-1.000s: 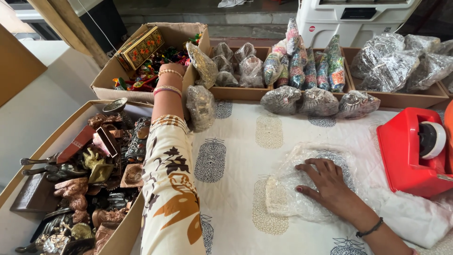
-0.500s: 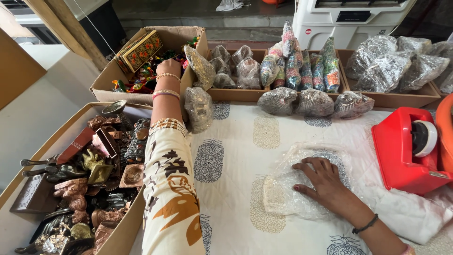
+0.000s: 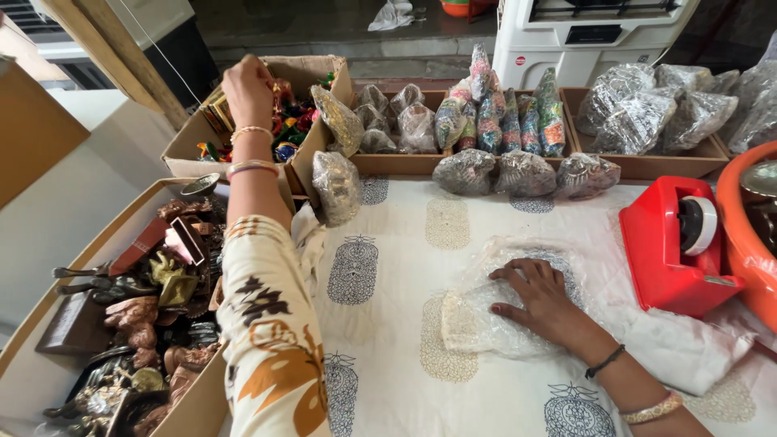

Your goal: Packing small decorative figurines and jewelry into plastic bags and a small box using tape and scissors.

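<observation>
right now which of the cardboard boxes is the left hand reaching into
The left hand is in the far-left cardboard box of small colourful items, not the near box of metal figurines or the trays of wrapped bundles.

Single head-worn view, steeply down and forward, close over the cloth-covered table.

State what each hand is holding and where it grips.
The right hand lies flat on the bubble wrap, pressing its top, not gripping. The left hand reaches into the cardboard box; whether its fingers hold anything cannot be told.
</observation>
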